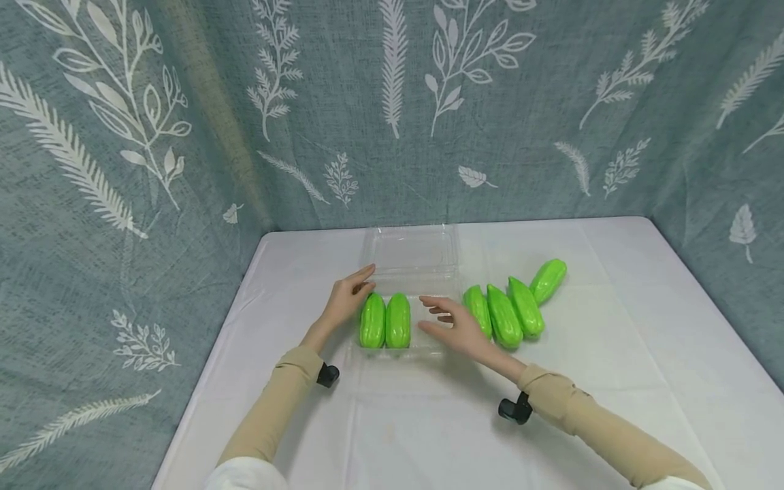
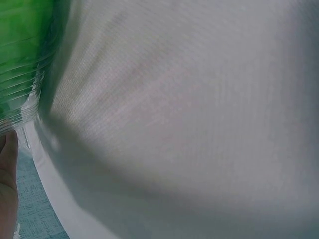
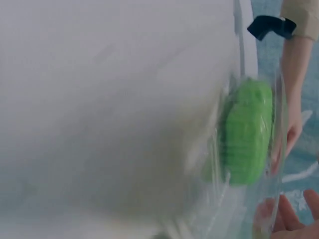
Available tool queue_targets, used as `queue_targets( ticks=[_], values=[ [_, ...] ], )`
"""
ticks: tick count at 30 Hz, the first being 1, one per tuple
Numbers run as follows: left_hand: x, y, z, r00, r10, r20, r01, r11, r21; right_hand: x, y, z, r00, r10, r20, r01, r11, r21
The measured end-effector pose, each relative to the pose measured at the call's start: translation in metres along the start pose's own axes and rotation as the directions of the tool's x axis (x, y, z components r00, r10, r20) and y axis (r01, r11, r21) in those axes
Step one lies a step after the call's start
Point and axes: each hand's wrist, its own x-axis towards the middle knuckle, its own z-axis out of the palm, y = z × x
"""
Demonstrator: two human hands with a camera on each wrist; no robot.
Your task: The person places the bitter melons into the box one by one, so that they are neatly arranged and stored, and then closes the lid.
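left hand [image 1: 349,299]: fingers straight, resting on left wall of clear plastic tray [image 1: 416,262], holding nothing | tray: middle of white tabletop [image 1: 612,381], two green gourds [image 1: 386,321] inside at its left | right hand [image 1: 456,325]: open, fingers spread over tray's right part, holding nothing | four green gourds [image 1: 513,306] on tabletop just right of tray | no readable writing

The head view looks down and forward from above the white table [image 1: 612,381], taking in the backdrop. Both wrist views sit low and very close, blurred, sharing the clear tray [image 1: 416,262] and its green gourds [image 1: 386,321].
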Motion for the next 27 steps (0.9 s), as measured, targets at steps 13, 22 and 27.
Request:
queue_targets(
  ticks=[13, 22, 27],
  values=[
    [0.0, 0.001, 0.0, 1.0, -0.006, 0.001, 0.006, 1.0, 0.012, 0.004, 0.011, -0.055, 0.994, 0.022, -0.105, -0.023, 1.0, -0.005],
    [-0.001, 0.002, 0.001, 1.0, -0.017, 0.007, 0.017, 1.0, 0.007, 0.006, 0.019, -0.084, 0.98, 0.076, -0.185, -0.088, 0.995, -0.056],
    [-0.002, 0.002, 0.001, 1.0, -0.02, 0.008, 0.02, 1.0, 0.005, 0.008, 0.022, -0.095, 0.972, 0.084, -0.22, -0.098, 0.994, -0.057]
  ],
)
